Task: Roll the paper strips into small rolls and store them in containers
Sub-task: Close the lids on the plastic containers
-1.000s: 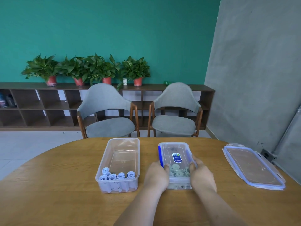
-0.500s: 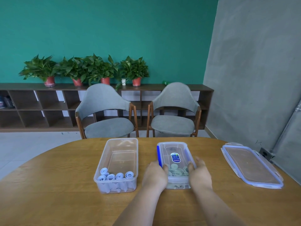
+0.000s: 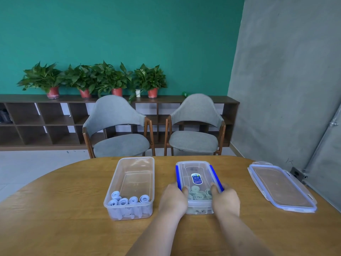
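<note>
The left hand [image 3: 173,198] and the right hand [image 3: 225,199] grasp the closed box [image 3: 198,171] from its two long sides, with the thumbs on its lid. The box stands on the table [image 3: 64,209], green rolls [image 3: 198,194] inside. The open box [image 3: 135,169] beside it holds blue rolls [image 3: 127,200].

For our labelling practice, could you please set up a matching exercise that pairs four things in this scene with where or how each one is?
Things
1. open container
2. lidded container
3. loose lid
4. potted plants

Places or states
A. lies flat on the table, off to the right
B. stand on top of the shelf
C. gripped at its sides by the left hand and the right hand
D. uncovered, with pale blue rolls inside

Pairs: 1-D, 2-C, 3-A, 4-B
</note>
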A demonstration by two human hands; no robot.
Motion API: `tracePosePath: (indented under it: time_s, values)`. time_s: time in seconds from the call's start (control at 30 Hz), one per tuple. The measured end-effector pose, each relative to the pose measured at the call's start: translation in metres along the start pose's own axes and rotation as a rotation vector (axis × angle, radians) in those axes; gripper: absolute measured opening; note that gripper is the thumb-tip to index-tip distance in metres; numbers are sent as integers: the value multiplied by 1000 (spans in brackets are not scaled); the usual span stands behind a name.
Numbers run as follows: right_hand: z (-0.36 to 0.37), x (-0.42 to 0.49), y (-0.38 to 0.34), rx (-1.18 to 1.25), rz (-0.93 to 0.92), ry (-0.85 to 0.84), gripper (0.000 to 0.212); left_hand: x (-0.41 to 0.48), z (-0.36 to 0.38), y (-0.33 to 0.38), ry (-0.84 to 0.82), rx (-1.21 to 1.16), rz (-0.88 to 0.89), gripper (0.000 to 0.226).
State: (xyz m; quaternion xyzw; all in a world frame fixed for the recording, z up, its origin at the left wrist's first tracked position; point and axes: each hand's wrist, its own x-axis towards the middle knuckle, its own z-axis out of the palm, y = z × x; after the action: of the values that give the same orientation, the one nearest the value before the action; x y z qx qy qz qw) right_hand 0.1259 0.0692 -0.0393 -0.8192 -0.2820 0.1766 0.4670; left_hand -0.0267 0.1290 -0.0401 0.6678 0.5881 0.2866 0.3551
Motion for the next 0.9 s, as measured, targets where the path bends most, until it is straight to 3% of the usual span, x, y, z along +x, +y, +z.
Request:
tracePosePath:
  time_s: [0.63, 0.9]
  values:
    - [-2, -2, -1, -77, -48, 17, 41, -5, -3, 5, -12, 36, -44, 28]
    - [-6, -1, -6, -120, -39, -45, 36, -12, -3, 18, 36, 178, -61, 30]
